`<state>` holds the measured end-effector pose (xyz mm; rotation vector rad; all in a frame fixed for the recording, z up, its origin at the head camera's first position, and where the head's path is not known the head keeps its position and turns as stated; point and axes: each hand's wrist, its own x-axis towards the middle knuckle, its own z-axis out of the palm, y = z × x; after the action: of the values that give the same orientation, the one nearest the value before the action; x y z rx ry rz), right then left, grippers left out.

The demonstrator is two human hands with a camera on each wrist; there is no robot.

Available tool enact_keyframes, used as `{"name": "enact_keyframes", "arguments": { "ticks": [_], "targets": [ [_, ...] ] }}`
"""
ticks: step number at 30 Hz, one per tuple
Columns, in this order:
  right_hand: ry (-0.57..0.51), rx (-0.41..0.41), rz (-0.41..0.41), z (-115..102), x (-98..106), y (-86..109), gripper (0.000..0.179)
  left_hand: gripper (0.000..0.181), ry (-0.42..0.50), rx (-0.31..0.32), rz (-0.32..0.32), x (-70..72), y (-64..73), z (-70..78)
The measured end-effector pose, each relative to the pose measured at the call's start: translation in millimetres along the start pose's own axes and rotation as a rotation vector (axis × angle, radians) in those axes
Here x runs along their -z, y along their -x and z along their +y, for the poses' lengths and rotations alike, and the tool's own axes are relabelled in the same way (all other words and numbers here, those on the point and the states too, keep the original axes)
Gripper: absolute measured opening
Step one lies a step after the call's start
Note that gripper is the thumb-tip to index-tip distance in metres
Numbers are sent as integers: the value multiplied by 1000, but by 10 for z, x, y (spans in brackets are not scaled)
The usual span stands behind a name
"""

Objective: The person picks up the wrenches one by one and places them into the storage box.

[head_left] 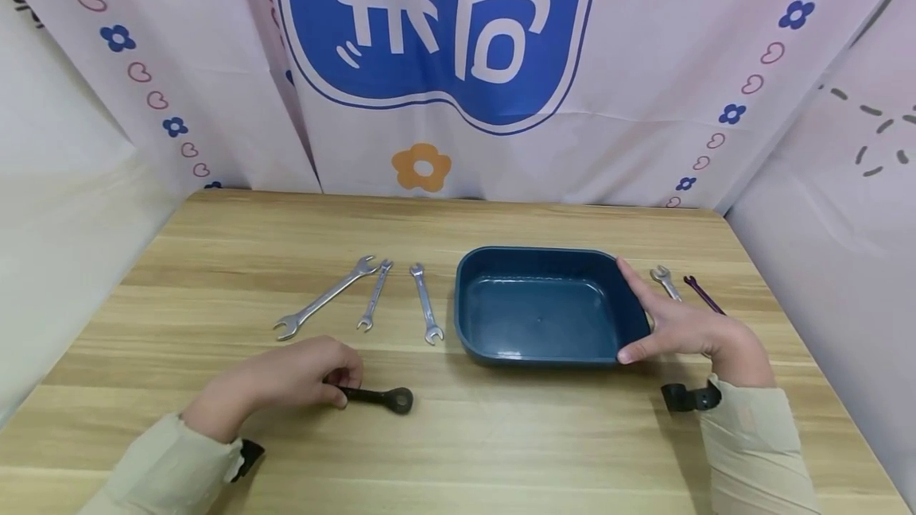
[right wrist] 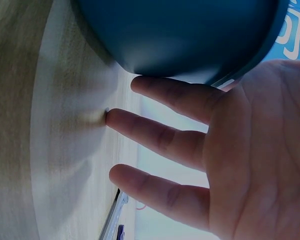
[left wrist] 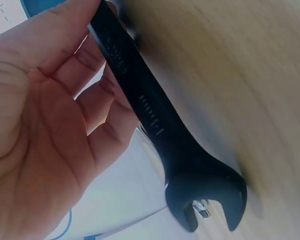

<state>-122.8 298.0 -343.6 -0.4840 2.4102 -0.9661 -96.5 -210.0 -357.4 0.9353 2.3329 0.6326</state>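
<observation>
My left hand [head_left: 308, 376] pinches a black combination wrench [head_left: 374, 396] between thumb and fingers, low over the table. Its ring end points right in the head view. The left wrist view shows the wrench's open-ended head [left wrist: 205, 187] and part of the shaft, lettering on it. My right hand [head_left: 676, 328] spans the right end of a dark teal plastic bin [head_left: 540, 320], thumb on the near corner and index finger by the far rim. In the right wrist view its other fingers [right wrist: 160, 140] stretch out straight, one touching the bin's outer wall [right wrist: 185, 40].
Left of the bin lie a large silver wrench [head_left: 325, 299], a smaller one [head_left: 375, 296] and another [head_left: 426, 304]. Beyond my right hand are a silver wrench [head_left: 665, 282] and a dark purple one [head_left: 704, 294], both partly hidden. A printed cloth [head_left: 343, 141] hangs behind the wooden table [head_left: 501, 451].
</observation>
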Motion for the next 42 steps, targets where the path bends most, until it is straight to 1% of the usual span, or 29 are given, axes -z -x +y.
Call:
{"name": "enact_keyframes", "arguments": {
  "ticks": [5,8,15,20,27,30,33,37,42],
  "targets": [
    [-4,5,-2,13,0,-11,135,15,16,-10,0,8,-15,11],
    [-2,9,-2,16,1,-14,135,15,2,-25,13,16,-26,12],
    [-4,5,-1,31,5,-1,135,11,-2,-11,43,73,-60,54],
    [-8,-1,-8,34,0,24,135,11,-18,-28,66,106,-91,86],
    [-13,-11,-12,36,14,-17,135,12,-76,-55,144,223,-98,167],
    [-9,-15,-14,29,16,-34,136,12,-85,-71,166,259,-99,210],
    [-9,-20,-20,24,17,-35,137,12,-96,-102,187,274,-133,258],
    [-11,-27,-22,20,22,-34,136,11,-119,-130,222,294,-220,327],
    [-16,-31,-21,20,26,-34,136,11,-137,-145,231,338,-339,424]
  ]
}}
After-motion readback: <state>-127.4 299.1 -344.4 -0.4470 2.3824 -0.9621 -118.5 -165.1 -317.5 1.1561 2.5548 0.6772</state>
